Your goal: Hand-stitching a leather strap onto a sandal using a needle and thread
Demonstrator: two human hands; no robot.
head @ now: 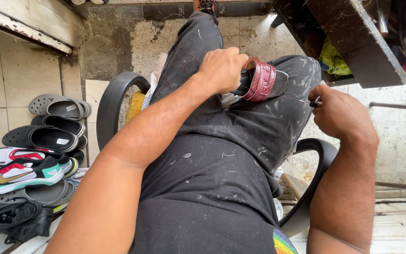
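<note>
Near the frame's upper centre, your left hand (222,69) gripping a red woven sandal (259,80) on your thigh, your right hand (339,113) at right closed, apparently pinching a needle (313,103), shoes (29,164) piled lower left.

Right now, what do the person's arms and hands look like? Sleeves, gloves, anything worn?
Both arms are bare to the top of the picture: no sleeves show, no gloves, no watch, no rings or bands that I can see. The left hand and right hand are uncovered. Clothing below them is dark grey and flecked with pale specks, with a rainbow-striped patch at the bottom edge.
</note>
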